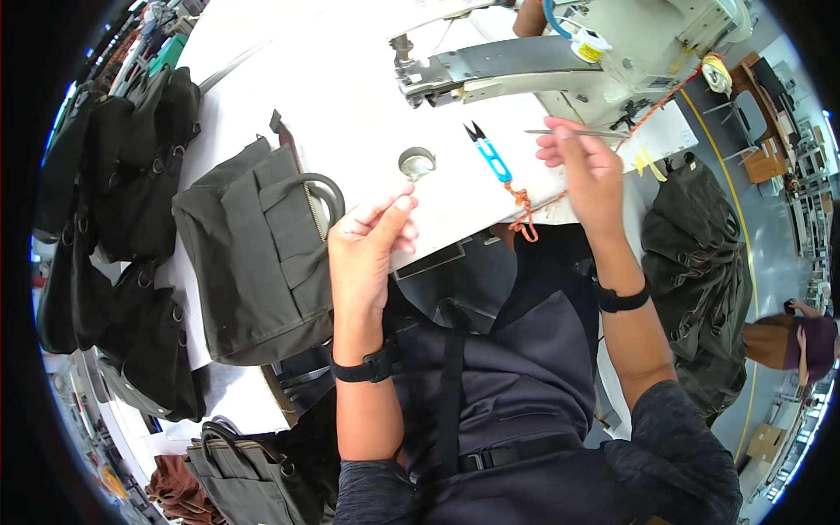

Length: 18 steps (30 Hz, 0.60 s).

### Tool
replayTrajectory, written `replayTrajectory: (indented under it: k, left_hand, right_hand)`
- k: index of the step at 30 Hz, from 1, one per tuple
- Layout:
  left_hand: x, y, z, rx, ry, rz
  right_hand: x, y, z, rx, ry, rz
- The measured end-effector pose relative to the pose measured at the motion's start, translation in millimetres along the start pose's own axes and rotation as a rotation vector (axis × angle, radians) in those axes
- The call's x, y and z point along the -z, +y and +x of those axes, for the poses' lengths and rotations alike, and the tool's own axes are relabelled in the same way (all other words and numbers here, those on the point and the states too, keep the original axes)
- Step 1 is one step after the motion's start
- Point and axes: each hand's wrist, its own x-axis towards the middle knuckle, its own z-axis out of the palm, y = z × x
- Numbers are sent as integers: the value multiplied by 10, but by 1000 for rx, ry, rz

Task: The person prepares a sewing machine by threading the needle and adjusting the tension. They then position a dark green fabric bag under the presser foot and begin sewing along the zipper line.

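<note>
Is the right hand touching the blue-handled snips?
Apart. The head view shows white tabletop plainly between the right hand and the blue-handled snips.

Can't read any words or nos. for certain. On sewing machine: a yellow label, w/ tiny dark print, too small & blurry to make out, even approx. Stuck on a white fitting, just beside a blue hose, approx. where the machine's arm meets its body. Faces up toward the cam. Can't tell letters from nos. or symbols, nor pick out any brand.
</note>
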Motion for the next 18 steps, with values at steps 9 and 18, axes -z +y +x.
replayTrajectory:
  k: [9,18]
  left_hand:
    - [-10,-45,25,-13,14,44]
    - [-40,-79,21,-39,-36,95]
  right_hand:
    - [94,325,414,736,-293,-804]
    - [199,262,387,649,-368,-909]
